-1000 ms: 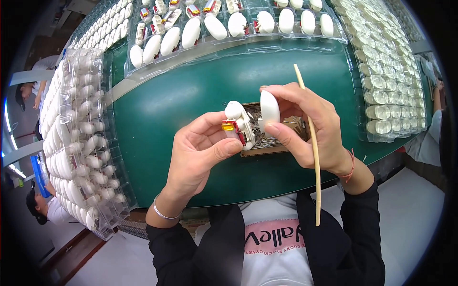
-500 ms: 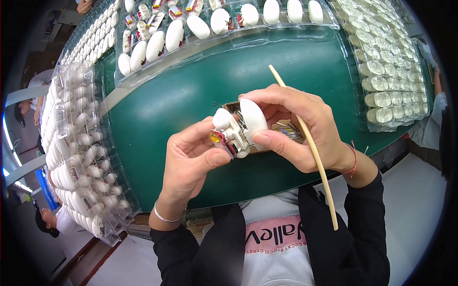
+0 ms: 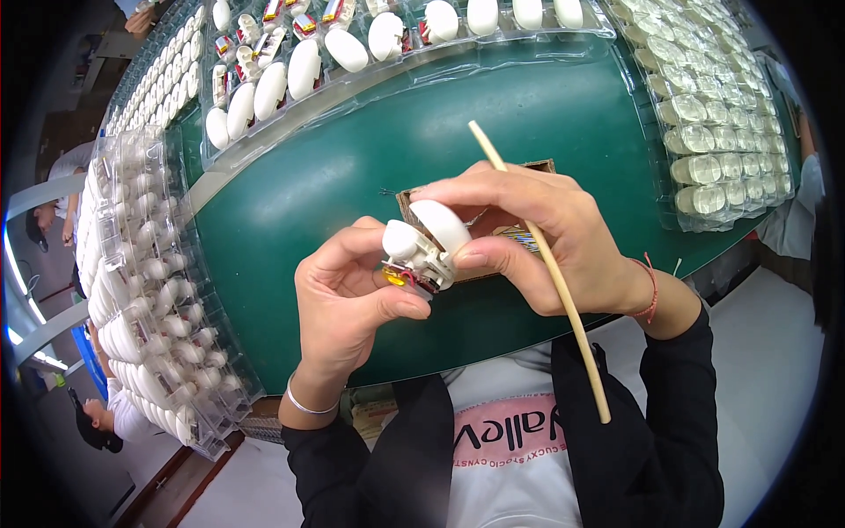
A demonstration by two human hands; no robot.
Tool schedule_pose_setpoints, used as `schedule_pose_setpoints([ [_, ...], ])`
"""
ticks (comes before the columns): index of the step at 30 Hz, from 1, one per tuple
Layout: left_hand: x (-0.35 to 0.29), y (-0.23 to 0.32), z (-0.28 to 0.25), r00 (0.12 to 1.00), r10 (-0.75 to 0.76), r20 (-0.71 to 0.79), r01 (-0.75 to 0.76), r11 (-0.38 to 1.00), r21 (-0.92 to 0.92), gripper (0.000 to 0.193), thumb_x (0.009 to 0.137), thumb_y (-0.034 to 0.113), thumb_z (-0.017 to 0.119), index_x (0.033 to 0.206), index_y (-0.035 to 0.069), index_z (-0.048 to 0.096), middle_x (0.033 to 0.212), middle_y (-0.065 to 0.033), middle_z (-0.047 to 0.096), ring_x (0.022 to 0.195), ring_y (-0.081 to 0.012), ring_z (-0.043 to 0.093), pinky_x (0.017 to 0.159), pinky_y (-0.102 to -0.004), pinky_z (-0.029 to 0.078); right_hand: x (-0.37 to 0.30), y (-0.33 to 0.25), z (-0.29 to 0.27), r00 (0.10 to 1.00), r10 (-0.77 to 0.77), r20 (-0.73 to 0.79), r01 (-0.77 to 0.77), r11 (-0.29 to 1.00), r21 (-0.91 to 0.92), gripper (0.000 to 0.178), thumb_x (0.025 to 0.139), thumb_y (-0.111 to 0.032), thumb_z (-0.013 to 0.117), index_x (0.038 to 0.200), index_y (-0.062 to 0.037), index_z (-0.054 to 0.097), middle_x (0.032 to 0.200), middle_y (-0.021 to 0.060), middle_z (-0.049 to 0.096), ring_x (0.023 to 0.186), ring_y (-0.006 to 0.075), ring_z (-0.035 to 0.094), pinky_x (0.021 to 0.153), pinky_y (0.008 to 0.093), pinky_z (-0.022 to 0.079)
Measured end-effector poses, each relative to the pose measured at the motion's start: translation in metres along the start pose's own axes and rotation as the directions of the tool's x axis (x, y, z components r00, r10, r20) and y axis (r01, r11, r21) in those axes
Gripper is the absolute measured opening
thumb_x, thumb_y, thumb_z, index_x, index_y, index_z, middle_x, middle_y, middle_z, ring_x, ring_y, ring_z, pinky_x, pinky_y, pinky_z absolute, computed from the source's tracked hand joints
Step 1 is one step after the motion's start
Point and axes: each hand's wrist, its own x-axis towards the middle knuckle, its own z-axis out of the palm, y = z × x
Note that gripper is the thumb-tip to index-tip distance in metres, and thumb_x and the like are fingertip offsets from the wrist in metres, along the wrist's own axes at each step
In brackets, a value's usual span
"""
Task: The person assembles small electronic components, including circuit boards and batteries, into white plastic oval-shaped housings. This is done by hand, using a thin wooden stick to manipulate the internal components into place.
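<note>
My left hand (image 3: 339,295) grips a small white plastic housing (image 3: 401,241) between thumb and fingers. Red and yellow parts, perhaps a wrapped battery, show at its lower side. My right hand (image 3: 554,233) pinches a smooth white oval shell (image 3: 442,225), which sits tilted against the housing's right side; whether it is seated there I cannot tell. A thin wooden stick (image 3: 564,304) is also held in the right hand, slanting across the palm. Just behind both hands is a small cardboard box (image 3: 539,166) with thin, multicoloured wire-like pieces (image 3: 519,235) inside, partly hidden by the right hand.
A clear tray (image 3: 352,84) of white shells and housings lies at the far side of the green table (image 3: 290,194). Stacked trays of white parts (image 3: 150,299) stand at left, stacked clear trays (image 3: 704,167) at right. Other people (image 3: 110,414) are at the far left.
Both hands have shifted slightly left with the housing, shell and stick. The shell now tilts more over the housing, and more of the cardboard box shows.
</note>
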Motion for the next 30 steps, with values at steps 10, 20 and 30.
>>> schedule_pose_setpoints([
  [10,-0.002,0.002,0.003,0.984,0.172,0.040,-0.176,0.965,0.193,0.041,0.068,-0.016,0.079,0.107,-0.008,0.065,0.100,-0.0138,0.063,0.093,-0.0211,0.067,0.084,-0.0344,0.061,-0.002,0.001,0.006,0.999,-0.004,-0.046,0.004,1.000,-0.003,0.030,0.082,0.004,0.060,0.112,0.0027,0.063,0.094,0.0153,0.069,0.084,0.0251,0.069,0.076,0.0316,0.055],
  [20,-0.004,0.004,0.002,0.995,0.097,-0.033,-0.087,0.972,0.216,0.036,0.073,-0.014,0.076,0.106,-0.008,0.066,0.099,-0.0149,0.065,0.094,-0.0211,0.067,0.084,-0.0340,0.061,-0.002,0.001,0.007,0.996,0.089,0.006,-0.089,0.992,0.093,0.038,0.083,0.013,0.055,0.120,0.0042,0.059,0.105,0.0119,0.066,0.097,0.0182,0.067,0.086,0.0292,0.056],
  [30,-0.004,-0.005,-0.001,0.965,0.250,0.079,-0.262,0.903,0.341,0.037,0.070,-0.014,0.078,0.106,-0.005,0.068,0.097,-0.0160,0.065,0.086,-0.0207,0.068,0.075,-0.0313,0.061,-0.002,-0.003,0.004,0.983,0.174,0.065,-0.184,0.955,0.231,0.036,0.084,0.011,0.059,0.119,0.0034,0.059,0.108,0.0099,0.063,0.101,0.0183,0.065,0.090,0.0302,0.055],
])
